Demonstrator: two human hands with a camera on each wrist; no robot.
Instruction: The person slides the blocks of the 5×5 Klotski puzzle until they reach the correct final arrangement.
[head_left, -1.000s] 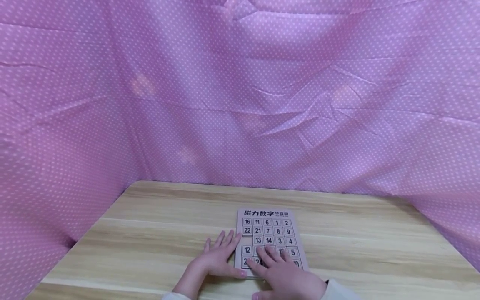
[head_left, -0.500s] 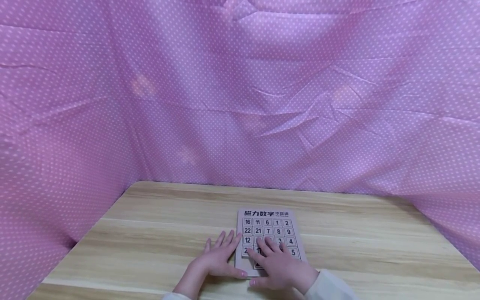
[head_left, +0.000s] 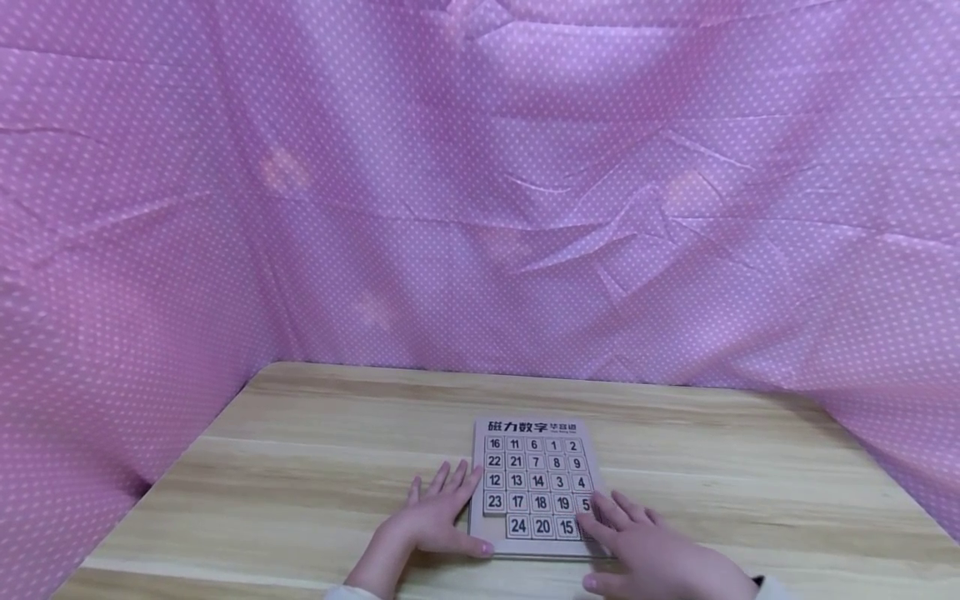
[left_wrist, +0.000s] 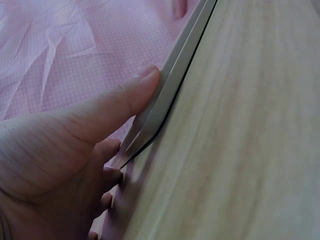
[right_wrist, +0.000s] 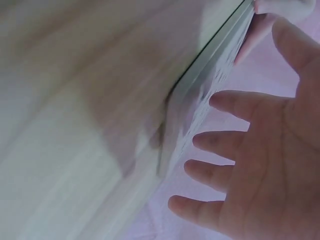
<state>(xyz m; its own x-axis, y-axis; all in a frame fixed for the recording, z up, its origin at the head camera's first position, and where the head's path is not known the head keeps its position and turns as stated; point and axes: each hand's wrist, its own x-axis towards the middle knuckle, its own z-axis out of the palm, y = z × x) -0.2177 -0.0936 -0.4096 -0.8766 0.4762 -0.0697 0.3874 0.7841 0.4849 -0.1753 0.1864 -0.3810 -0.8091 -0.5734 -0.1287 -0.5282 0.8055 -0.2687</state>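
Note:
A pale sliding number puzzle (head_left: 525, 547) lies flat on the table, its title at the far end and rows of numbered tiles below. The gap is in the bottom left corner, beside tile 24 (head_left: 518, 527) and under tile 23 (head_left: 494, 502). My left hand (head_left: 433, 518) rests along the puzzle's left side, fingers extended, with the thumb (left_wrist: 137, 92) pressing its near edge. Over the lower right corner reaches my right hand (head_left: 648, 546), with fingers spread and fingertips by tile 5 (head_left: 586, 505). They hide the bottom right tile. The right wrist view shows these fingers straight, holding nothing.
The wooden table (head_left: 337, 417) extends around the puzzle on all sides. A pink cloth (head_left: 480, 208) with white dots hangs behind it and along both sides. Pale sleeves show at both wrists.
Tiles 12 and 23 have moved up a row, so the gap went from the third row to the bottom left corner. My right hand has moved right, uncovering the middle tiles. The left hand stays.

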